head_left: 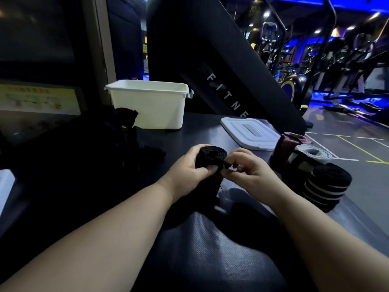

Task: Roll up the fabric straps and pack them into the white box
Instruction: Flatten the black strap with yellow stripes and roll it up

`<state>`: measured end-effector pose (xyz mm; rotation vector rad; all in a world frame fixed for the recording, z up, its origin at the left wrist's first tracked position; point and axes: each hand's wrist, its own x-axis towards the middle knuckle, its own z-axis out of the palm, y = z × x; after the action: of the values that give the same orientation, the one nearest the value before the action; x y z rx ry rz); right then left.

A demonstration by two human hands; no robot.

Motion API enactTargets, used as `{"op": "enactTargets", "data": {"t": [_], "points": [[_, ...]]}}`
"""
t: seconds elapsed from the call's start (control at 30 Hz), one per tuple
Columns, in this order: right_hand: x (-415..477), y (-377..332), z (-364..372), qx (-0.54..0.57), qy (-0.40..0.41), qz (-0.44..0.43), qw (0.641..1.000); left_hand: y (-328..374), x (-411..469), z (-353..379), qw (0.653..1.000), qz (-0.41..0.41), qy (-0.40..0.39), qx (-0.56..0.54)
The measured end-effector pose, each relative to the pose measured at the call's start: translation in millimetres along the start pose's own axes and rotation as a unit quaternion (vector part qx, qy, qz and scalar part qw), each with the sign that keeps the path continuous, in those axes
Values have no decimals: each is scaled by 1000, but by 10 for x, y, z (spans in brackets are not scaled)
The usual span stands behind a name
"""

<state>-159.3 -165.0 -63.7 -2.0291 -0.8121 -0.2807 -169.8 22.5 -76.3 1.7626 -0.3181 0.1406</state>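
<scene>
Quick rundown from my feed, using the white box (151, 104) as the anchor. It sits open-topped at the far side of the dark padded surface (210, 249), and from this angle I can't see into it.

Nearer the camera than the box and a bit to its right, both hands meet on one black strap roll (210, 154). The left hand (189, 165) is wrapped around the roll, fingers curled over the far side and thumb on the near side, so it's a proper grasp. The right hand (246, 167) has thumb and forefinger pinched on the loose end of that same strap, right at the roll's edge. A tail of the strap hangs down below the roll. The roll is well short of the box.

Just right of the box, a white lid (250, 131) lies flat. Past the lid, further right and nearer me, there's a cluster of rolled straps: a maroon one (294, 139), a grey-and-white one (313, 153) just beside it, and a black striped roll (326, 184) closest to the camera.

Left of the box there's a heap of loose black straps (94, 144), with one bit overlapping the box's front left corner. It's too dark to count them. Behind the box to the right is a big slanted black machine panel (221, 70).
</scene>
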Motion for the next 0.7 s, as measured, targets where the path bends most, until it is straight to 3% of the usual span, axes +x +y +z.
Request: {"op": "enactTargets", "data": {"t": [0.17, 0.4, 0.5, 0.6, 0.7], "points": [[-39, -19, -20, 108, -47, 57, 991, -31, 36, 31, 999, -1, 38, 17], [-54, -47, -30, 35, -44, 43, 998, -17, 29, 33, 998, 11, 53, 40], [-52, -21, 21, -27, -6, 22, 999, -1, 9, 17, 992, 73, 69, 75], [-47, 37, 50, -57, 4, 26, 998, 47, -13, -67, 965, 178, 104, 161], [-56, 86, 63, -61, -9, 19, 998, 84, -31, -181, 968, 189, 70, 147]]}}
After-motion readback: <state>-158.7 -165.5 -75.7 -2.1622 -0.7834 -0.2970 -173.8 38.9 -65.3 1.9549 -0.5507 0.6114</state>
